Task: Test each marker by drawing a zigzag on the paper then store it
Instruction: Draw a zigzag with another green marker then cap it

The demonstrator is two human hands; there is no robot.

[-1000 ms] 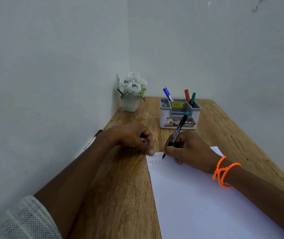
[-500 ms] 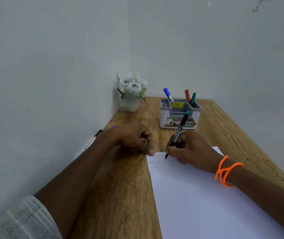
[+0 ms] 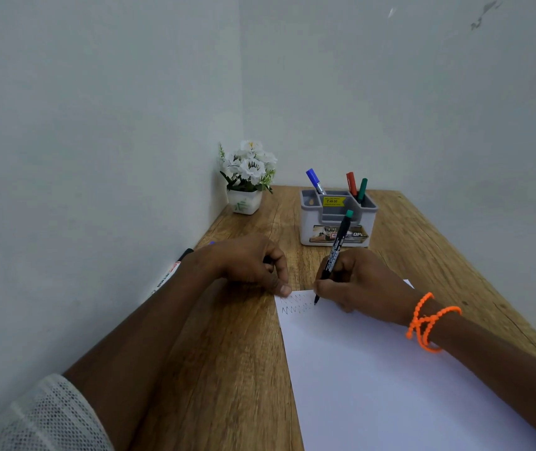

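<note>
wooden desk (image 3: 247,369), marker (image 3: 334,255) tip-down on paper (image 3: 374,379), leaning away

The counter (image 3: 237,369) is hemmed by walls at the left and far edges. The far end is blocked by an organizer (image 3: 338,222) and a flower pot (image 3: 245,201), with bare wood between them. Bare wood is also left right of the paper (image 3: 390,385).
</note>
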